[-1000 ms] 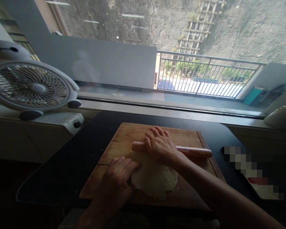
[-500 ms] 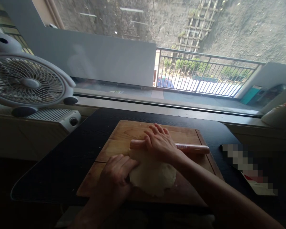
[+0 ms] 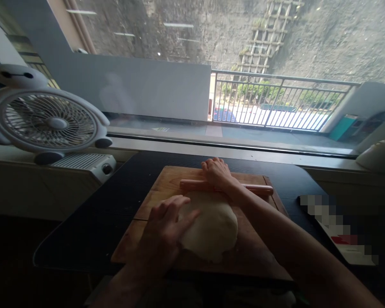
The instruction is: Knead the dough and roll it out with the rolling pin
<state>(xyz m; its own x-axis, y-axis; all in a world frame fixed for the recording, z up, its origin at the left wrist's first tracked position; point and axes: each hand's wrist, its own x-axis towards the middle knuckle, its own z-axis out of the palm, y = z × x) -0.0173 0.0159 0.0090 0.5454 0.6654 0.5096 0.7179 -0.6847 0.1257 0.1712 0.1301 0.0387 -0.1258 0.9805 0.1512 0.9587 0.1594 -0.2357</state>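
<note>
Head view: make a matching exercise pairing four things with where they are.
Things:
1. rolling pin
2. dough
3. fan
4. left hand

Places:
A. on the sill at far left
B. on the dough's left edge
C. across the far part of the cutting board, under the right hand
D. flat on the board's middle

Pairs: 1-C, 2-D, 3-A, 4-B

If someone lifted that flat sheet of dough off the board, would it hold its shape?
Probably not. The dough lies thin and spread with a wavy edge, so it would likely droop and stretch. It may also cling to the wooden board, where no loose flour is visible.
</note>
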